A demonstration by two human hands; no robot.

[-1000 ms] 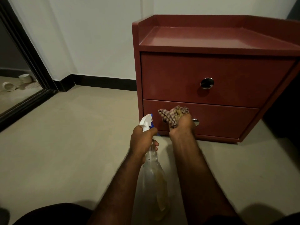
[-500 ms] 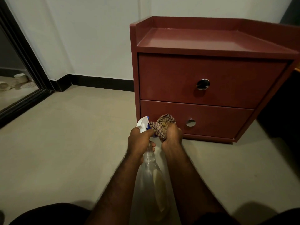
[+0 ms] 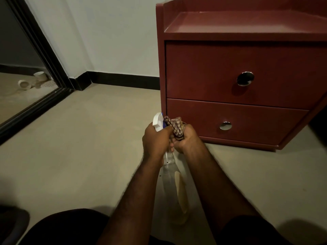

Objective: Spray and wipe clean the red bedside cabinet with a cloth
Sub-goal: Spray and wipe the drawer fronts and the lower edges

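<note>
The red bedside cabinet [image 3: 203, 73] stands on the floor at the upper right, with two shut drawers and round chrome pulls. My left hand [image 3: 155, 140] grips the neck of a clear spray bottle [image 3: 172, 183] with a white and blue trigger head, which points toward the cabinet's lower left corner. My right hand [image 3: 185, 138] is closed on a bunched checked cloth [image 3: 176, 125], pressed right against the nozzle. Both hands are together, just in front of the bottom drawer and apart from it.
A beige tiled floor [image 3: 79, 138] spreads to the left. A black-framed mirror or sliding door [image 3: 44, 50] runs along the left wall, with small white cups [image 3: 39, 76] seen in it. A black skirting board [image 3: 123, 80] lines the white wall. My dark-clothed knees are at the bottom.
My right hand has drawn back from the lower drawer with the cloth and met my left hand at the bottle's nozzle. The view has shifted left, so the cabinet sits further right.
</note>
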